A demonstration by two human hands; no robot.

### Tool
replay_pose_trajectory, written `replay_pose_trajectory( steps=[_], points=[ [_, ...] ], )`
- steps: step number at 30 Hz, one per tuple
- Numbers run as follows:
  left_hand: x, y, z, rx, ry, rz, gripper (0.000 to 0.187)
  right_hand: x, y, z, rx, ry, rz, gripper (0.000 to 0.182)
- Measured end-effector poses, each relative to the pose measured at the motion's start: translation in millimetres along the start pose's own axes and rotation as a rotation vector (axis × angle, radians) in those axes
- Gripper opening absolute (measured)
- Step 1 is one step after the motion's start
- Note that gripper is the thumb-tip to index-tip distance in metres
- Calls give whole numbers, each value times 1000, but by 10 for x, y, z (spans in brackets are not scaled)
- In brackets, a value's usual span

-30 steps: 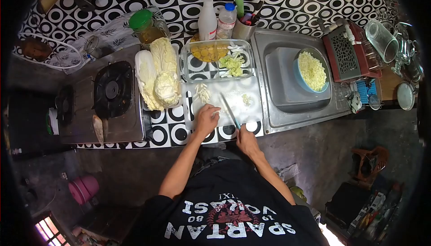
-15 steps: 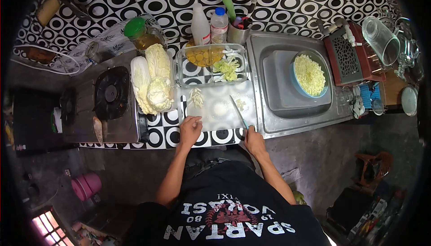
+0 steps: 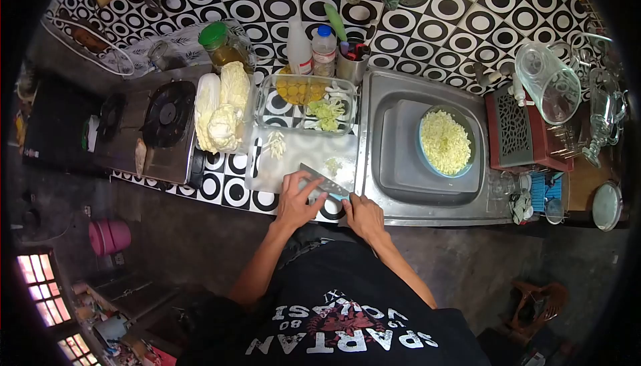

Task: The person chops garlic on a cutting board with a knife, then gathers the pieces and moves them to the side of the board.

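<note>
Gripping the knife (image 3: 325, 185) by its near-right handle, the right hand (image 3: 362, 214) slants the blade far-left; the left hand (image 3: 294, 200) touches its near side, fingers loosely spread.

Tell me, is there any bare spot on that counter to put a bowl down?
Little. The cutting board has a free middle strip between the white slices and the green bits. The tray in the sink is bare left of the blue bowl. Crowded: the cabbage, glass dish, and both hands, left hand and right hand, at the knife.
</note>
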State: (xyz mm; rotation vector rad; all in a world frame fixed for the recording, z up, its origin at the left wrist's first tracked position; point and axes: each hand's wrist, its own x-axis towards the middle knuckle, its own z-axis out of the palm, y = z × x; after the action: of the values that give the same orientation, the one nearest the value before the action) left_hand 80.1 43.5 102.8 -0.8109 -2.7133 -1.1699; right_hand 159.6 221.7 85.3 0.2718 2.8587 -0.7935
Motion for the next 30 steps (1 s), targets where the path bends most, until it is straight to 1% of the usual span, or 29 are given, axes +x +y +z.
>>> replay_pose_trajectory(
  steps=[1,2,3,5,6,10,15,17,18,21,22,26,27,28,29,30],
  points=[
    [24,81,14,85,-42,81,34,21,35,-19,3,0,-5,32],
    [-8,90,90,106,-128,82,39,44,55,-40,18,2,-27,31],
    [-13,119,127,111,-124,78,39,52,70,-64,32,3,-49,31],
    [-16,183,211,220,-299,175,41,36,86,-101,30,3,-74,31],
    [-18,181,261,219,-295,173,41,32,95,-116,29,7,-90,31],
    [-37,71,434,286,-405,179,45,-5,199,-130,37,43,-114,31],
    [113,-102,471,329,-408,198,46,-54,321,-174,26,63,-105,31],
    [188,-207,459,359,-412,152,46,-72,366,-221,23,38,-71,31],
    [235,-237,434,381,-441,124,45,-81,406,-230,19,43,-72,31],
    [284,-430,444,427,-431,81,46,-121,522,-278,13,80,-80,31],
    [299,-478,437,432,-436,64,47,-141,549,-330,-6,52,-68,32],
    [250,-599,442,440,-363,58,45,-224,641,-523,-16,6,-22,33],
    [241,-564,422,415,-338,30,46,-237,667,-549,-6,5,3,33],
    [248,-545,412,390,-312,3,47,-243,689,-564,59,22,-6,35],
    [249,-563,430,393,-306,-3,47,-225,681,-557,57,19,-14,35],
    [248,-577,460,172,-241,-106,49,-218,669,-543,142,-30,31,37]
  ],
)
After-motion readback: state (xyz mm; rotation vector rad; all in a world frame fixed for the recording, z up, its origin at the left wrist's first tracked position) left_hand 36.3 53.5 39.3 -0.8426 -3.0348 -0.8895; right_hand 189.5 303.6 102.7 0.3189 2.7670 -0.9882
